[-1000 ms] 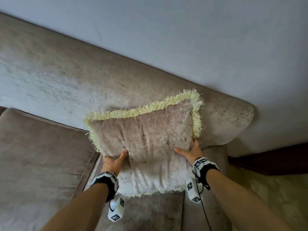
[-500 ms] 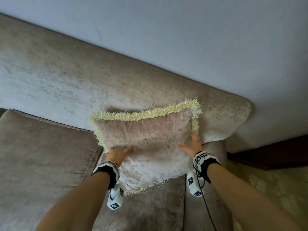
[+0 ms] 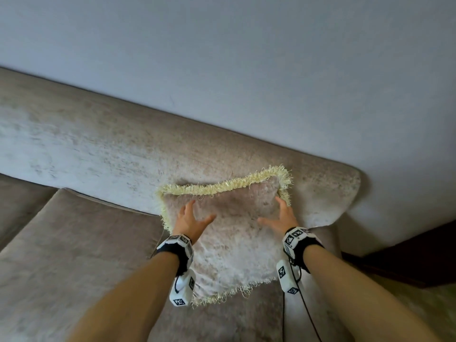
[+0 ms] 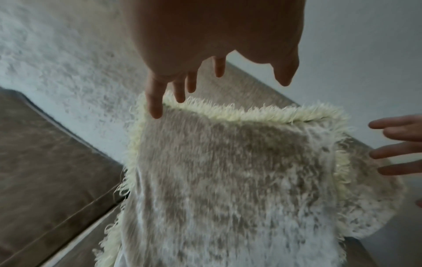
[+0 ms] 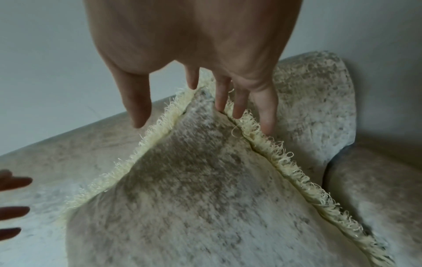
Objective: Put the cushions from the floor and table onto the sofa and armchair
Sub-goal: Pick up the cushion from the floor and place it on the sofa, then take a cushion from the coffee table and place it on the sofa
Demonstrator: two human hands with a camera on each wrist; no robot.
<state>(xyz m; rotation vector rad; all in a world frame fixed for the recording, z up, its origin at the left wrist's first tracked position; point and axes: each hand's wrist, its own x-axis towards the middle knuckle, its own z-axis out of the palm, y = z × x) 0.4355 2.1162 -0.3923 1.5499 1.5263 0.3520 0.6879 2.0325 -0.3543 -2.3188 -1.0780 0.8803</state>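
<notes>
A beige velvet cushion (image 3: pixel 234 238) with a pale yellow fringe leans against the backrest of the taupe sofa (image 3: pixel 98 149), at its right end. In the left wrist view the cushion (image 4: pixel 228 180) fills the middle, and in the right wrist view the cushion (image 5: pixel 182 198) runs up to its top right corner. My left hand (image 3: pixel 191 219) hovers with spread fingers over the cushion's upper left part. My right hand (image 3: pixel 281 218) is spread near the upper right corner, its fingers (image 5: pixel 239 101) at the fringe. Neither hand grips anything.
A grey-blue wall (image 3: pixel 246 58) rises behind the sofa. The seat cushion (image 3: pixel 74 255) stretches to the left. The sofa's armrest (image 5: pixel 370 189) lies right of the cushion. A dark wooden piece (image 3: pixel 407 257) and patterned floor (image 3: pixel 424 307) lie at the right.
Both hands pushed the cushion back and down against the backrest, then let go and spread their fingers. The cushion now rests on the sofa on its own.
</notes>
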